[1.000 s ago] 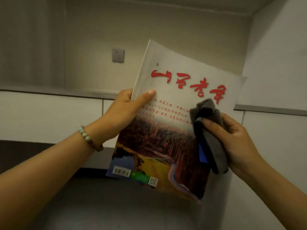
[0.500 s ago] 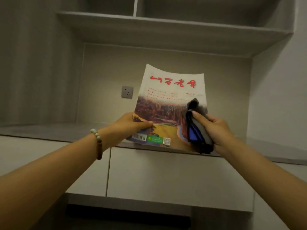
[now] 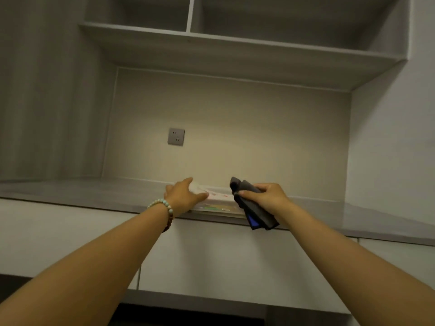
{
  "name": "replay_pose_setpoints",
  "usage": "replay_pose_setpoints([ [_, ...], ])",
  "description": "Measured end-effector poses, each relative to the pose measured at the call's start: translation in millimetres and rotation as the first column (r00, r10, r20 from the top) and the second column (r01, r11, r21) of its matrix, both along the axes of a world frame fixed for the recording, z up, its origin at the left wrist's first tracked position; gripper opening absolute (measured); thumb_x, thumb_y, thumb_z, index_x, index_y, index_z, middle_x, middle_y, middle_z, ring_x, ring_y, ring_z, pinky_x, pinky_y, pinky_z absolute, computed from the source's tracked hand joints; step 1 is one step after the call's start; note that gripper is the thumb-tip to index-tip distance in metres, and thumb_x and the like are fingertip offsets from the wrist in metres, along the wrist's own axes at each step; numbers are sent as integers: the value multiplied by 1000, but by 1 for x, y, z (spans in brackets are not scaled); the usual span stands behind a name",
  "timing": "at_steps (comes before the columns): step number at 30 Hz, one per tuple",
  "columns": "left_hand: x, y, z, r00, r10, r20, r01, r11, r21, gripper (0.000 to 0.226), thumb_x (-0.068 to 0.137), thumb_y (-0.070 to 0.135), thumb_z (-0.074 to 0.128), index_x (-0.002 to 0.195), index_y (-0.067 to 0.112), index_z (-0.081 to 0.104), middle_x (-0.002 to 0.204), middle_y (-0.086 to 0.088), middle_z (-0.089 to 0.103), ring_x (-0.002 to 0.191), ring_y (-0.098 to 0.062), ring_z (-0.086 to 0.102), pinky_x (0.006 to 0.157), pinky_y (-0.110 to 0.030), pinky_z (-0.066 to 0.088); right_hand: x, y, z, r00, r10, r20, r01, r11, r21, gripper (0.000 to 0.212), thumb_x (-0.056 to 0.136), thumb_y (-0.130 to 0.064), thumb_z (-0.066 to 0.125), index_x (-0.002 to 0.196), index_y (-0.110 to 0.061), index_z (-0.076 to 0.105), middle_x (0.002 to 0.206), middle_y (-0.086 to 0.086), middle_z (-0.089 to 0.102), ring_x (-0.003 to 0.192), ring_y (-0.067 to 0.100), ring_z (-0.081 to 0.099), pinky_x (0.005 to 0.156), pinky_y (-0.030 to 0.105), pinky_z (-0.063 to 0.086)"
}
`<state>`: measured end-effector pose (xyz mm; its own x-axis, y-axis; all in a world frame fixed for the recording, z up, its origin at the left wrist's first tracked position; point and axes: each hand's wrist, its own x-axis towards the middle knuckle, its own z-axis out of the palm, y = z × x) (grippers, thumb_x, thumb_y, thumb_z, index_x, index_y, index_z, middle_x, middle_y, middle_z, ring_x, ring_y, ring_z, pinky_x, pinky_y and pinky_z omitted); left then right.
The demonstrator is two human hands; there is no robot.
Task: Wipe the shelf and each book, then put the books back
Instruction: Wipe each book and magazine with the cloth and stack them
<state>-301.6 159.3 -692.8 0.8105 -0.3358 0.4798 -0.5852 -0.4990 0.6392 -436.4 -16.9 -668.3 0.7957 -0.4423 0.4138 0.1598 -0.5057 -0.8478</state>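
Pale back panel (image 3: 235, 128) beneath an upper shelf (image 3: 235, 57); grey shelf (image 3: 94, 194) above white cabinet fronts (image 3: 211, 255). Near the front edge, lying almost flat, book (image 3: 219, 203), grasped at its left side by left grip (image 3: 182, 196). Right grip (image 3: 266, 197) clenched round dark cloth (image 3: 256, 215) at book's right end. Socket (image 3: 176, 136) on panel

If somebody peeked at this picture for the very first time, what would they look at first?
Probably the two arms reaching to the grey shelf in the middle. There the left hand holds a book lying flat near the front edge, and the right hand beside it grips a folded grey cloth. Next comes the lone wall socket on the back panel above.
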Motion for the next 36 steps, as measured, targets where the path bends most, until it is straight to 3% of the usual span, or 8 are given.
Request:
replay_pose_setpoints([
  [2, -10, 3, 1, 989, -143, 35, 144, 989, -18, 74, 81, 56, 61, 143, 28, 35, 143, -6, 41, 133, -28, 31, 107, -41, 31, 6, -1, -8, 1000, -9, 21, 9, 1000, -29, 21, 80, -20, 76, 97, -10, 69, 88, 7, 70, 72, 19, 67, 61, 24, 56],
  [5, -15, 5, -6, 947, -321, 12, 317, 941, 122, 69, 73, 57, 65, 132, 24, 53, 125, 2, 55, 114, -14, 51, 94, -22, 40, 13, -7, -17, 998, -38, 57, 42, 996, -75, 21, 78, -22, 78, 95, -12, 71, 93, 7, 71, 81, 23, 68, 71, 29, 56],
  [12, -5, 2, -11, 956, -294, -2, 290, 943, 160, 62, 74, 57, 65, 125, 23, 61, 127, 4, 57, 112, -11, 50, 102, -24, 36, 15, -6, -23, 987, -25, 157, 34, 998, -55, 19, 81, -20, 76, 97, -13, 70, 85, 1, 68, 73, 17, 64, 65, 21, 52],
  [15, -13, 4, -19, 971, -205, 127, 194, 977, 94, 70, 69, 65, 62, 125, 24, 60, 129, 1, 58, 120, -18, 51, 105, -33, 40, 0, 4, -21, 965, -1, 261, 23, 996, -81, 15, 81, -18, 75, 95, -19, 69, 87, -1, 70, 80, 18, 68, 73, 28, 57],
  [18, -31, 11, -53, 916, -84, 392, 138, 984, -113, 77, 69, 70, 53, 132, 26, 52, 130, 0, 55, 119, -14, 47, 102, -35, 42, -33, 27, -31, 945, 95, 312, -57, 990, -127, 15, 83, -19, 72, 93, -27, 66, 87, -8, 69, 69, 0, 67, 63, 14, 54],
  [23, -53, 25, -159, 849, 8, 529, 189, 929, -317, 65, 84, 53, 54, 141, 33, 33, 153, 9, 22, 136, 2, 19, 110, -20, 17, -72, 46, -116, 961, 218, 167, -224, 975, 12, 20, 80, -26, 71, 99, -29, 68, 88, -7, 73, 75, 6, 70, 61, 15, 53],
  [29, -77, 45, -358, 964, -257, 65, 258, 966, -4, 79, 84, 44, 60, 149, 30, 16, 157, 9, 15, 138, 0, 15, 116, -36, 21, -68, 44, -315, 965, 185, -187, -131, 955, 266, 30, 82, -21, 71, 111, -12, 69, 88, -1, 72, 69, 4, 68, 59, 16, 52],
  [36, -112, 86, -539, 863, -110, -493, 288, 909, 301, 70, 96, 43, 44, 151, 14, 11, 158, -3, 14, 144, -18, 17, 112, -22, 11, -75, 54, -495, 863, 209, -460, -76, 954, 290, 21, 82, -21, 73, 101, -14, 70, 87, 4, 71, 69, 14, 67, 58, 17, 53],
])
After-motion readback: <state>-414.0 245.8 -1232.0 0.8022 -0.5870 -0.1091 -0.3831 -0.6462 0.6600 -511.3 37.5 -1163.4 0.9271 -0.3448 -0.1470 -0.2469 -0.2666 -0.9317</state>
